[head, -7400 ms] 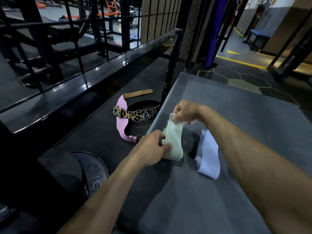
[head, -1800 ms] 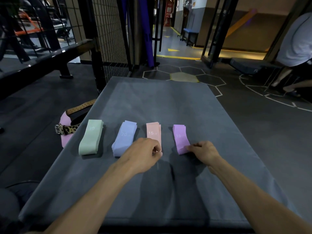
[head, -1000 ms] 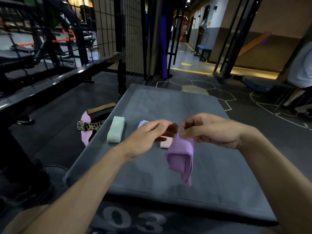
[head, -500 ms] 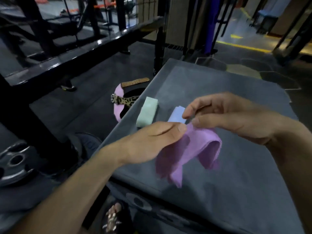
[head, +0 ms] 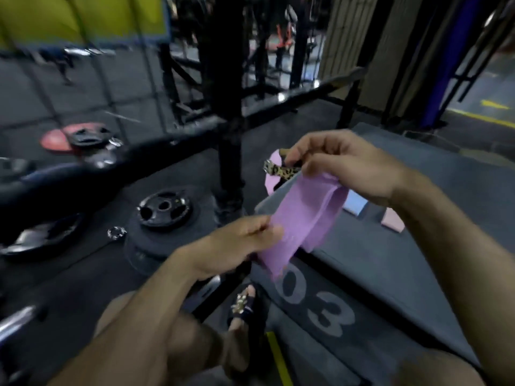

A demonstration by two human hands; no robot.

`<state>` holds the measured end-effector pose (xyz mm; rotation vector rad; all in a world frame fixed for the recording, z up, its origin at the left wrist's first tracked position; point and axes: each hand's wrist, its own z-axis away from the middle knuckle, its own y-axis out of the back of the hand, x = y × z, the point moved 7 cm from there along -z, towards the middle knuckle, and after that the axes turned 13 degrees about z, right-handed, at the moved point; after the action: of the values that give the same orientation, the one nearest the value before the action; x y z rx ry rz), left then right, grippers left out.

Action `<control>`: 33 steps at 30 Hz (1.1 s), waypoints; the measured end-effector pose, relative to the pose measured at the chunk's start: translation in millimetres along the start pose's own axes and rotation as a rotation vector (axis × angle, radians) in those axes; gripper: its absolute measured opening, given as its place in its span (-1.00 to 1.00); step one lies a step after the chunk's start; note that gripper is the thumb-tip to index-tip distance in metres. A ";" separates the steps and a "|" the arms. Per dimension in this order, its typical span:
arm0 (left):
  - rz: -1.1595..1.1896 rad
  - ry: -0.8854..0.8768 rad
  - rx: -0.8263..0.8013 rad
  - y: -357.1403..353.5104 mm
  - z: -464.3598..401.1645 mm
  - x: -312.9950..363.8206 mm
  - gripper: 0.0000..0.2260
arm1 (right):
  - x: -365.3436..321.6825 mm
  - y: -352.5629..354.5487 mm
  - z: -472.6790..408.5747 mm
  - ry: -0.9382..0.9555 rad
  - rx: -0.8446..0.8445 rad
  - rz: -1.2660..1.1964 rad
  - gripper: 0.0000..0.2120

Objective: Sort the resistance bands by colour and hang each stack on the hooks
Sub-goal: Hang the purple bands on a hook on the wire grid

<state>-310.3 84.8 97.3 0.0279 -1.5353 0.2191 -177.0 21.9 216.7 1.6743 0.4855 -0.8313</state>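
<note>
Box (head: 404, 260) is serving as our landmark: a large grey padded block with "03" printed on its near face. Beyond its far-left corner, leopard-print belt (head: 281, 170) is lying on the floor; left of the box, black weight plate (head: 164, 208) is lying flat on a rubber pad. On the box top, we are seeing blue stack (head: 354, 204) and pink stack (head: 393, 222) side by side, partly hidden behind our right forearm.

Over the box's near-left corner we are holding purple bands (head: 303, 215) in the air. Right hand (head: 342, 165) is pinching the upper end, fingers curled around the fold; left hand (head: 237, 249) is pinching the lower edge between thumb and fingers. The bands are draping limp between the two grips.

Judgement: the material is behaving as thin, light, floppy elastic, likely slightly tacky, not fragile. We are expecting layers to slide apart unless pinched together, so holding at the folded top loop should be keeping the stack together for hooking. No hooks are visible.
</note>
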 end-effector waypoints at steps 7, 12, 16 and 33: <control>0.136 -0.029 0.211 47.8 128.2 31.3 -0.61 | -121.0 -46.4 0.5 0.153 -0.069 0.054 -0.77; 0.064 -0.190 0.491 87.7 213.0 64.2 -0.78 | -171.6 -82.0 -21.5 0.238 -0.159 0.029 -0.88; -0.025 -0.250 0.672 113.3 277.1 86.1 -0.83 | -194.7 -122.8 -37.0 0.332 -0.282 0.013 -0.78; -0.372 -0.095 1.059 154.0 446.2 133.0 -0.84 | -224.8 -308.9 -60.2 0.485 -0.768 0.052 -0.69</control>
<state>-772.6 183.0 228.5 1.1570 -1.3215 0.7114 -525.5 186.4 183.9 1.1377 0.9502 -0.1319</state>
